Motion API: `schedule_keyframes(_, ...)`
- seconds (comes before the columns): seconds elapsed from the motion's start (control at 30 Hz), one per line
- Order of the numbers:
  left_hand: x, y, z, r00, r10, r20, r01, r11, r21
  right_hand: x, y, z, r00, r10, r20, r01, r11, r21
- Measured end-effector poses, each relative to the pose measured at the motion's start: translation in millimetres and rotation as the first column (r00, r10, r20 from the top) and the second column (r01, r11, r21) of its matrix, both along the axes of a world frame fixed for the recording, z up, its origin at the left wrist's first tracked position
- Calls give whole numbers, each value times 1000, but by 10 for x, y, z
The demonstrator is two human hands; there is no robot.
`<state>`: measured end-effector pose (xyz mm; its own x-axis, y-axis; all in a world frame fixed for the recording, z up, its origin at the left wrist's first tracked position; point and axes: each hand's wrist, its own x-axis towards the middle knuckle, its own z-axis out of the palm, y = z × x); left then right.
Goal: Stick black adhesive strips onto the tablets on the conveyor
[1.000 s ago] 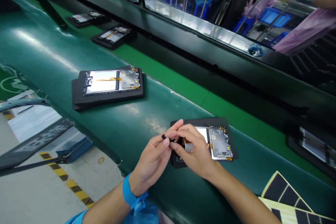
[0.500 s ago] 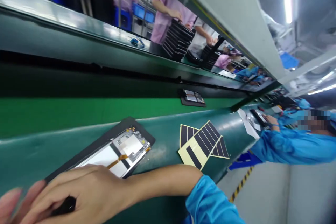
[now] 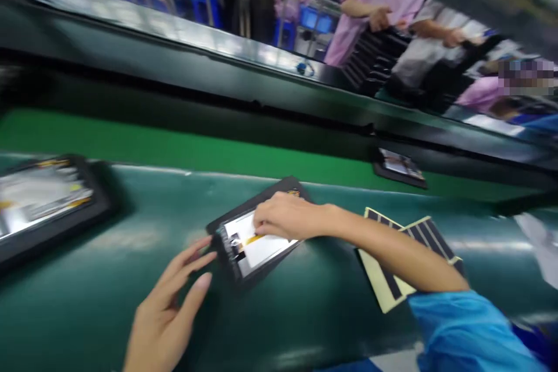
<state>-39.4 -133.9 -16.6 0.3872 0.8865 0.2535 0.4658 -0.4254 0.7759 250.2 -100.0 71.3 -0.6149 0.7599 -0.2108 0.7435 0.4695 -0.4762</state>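
Note:
An opened tablet point(image 3: 250, 258) with a white battery area and an orange strip lies at a slant on a black tray point(image 3: 246, 206) in the middle of the bench. My right hand point(image 3: 288, 218) rests over its upper part, fingers curled and pressed together near the strip. Whatever they pinch is hidden. To the lower left, my left hand point(image 3: 170, 302) has its fingers spread, the tips close to the tablet's left corner. Right of the tablet, under my right forearm, lie overlapping yellow sheets of black adhesive strips point(image 3: 381, 279).
Another opened tablet point(image 3: 43, 195) on a black tray sits at the left edge. A further one point(image 3: 399, 164) rests on the green conveyor belt point(image 3: 183, 148). Beyond the raised ledge point(image 3: 183, 40), people in pink and white handle black stacks point(image 3: 375, 58). White paper point(image 3: 538, 244) lies far right.
The view has swung left. My right hand, earlier at the lower left with a dark object in it, is now over the tablet. My left hand has come fully into view.

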Motion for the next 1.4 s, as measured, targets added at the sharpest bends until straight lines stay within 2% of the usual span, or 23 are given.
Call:
schedule_keyframes(0.03, -27, -25, 29, 1000, -15, -19, 15, 1000, -16, 10, 58, 9, 999, 28, 30, -28, 1000, -10)
schedule_keyframes(0.17, 11, -40, -6, 992, -28, -125, 48, 985, 163, -98, 206, 43, 967, 187, 171, -188, 982, -7)
schedule_keyframes(0.3, 19, -84, -50, 969, -34, -245, 107, 950, 292, -350, 238, 10, 880, 371, 296, -395, 918, 23)
schedule_keyframes(0.4, 29, -121, -14, 946, -47, -321, 157, 932, 328, -508, 268, -39, 830, 439, 345, -480, 876, 38)
schedule_keyframes(0.6, 99, -122, 83, 905, -74, -419, 228, 916, 329, -625, 373, -53, 770, 492, 406, -546, 837, 22)
schedule_keyframes(0.87, 147, -107, 107, 866, -122, -485, 295, 907, 299, -642, 424, -33, 730, 544, 415, -595, 804, -8)
schedule_keyframes(1.03, 164, -114, 123, 861, -111, -496, 289, 910, 298, -640, 434, -57, 727, 556, 403, -611, 792, 10)
schedule_keyframes(1.4, 153, -93, 99, 789, -42, -612, 323, 877, 355, -675, 421, -79, 697, 558, 451, -641, 767, 41)
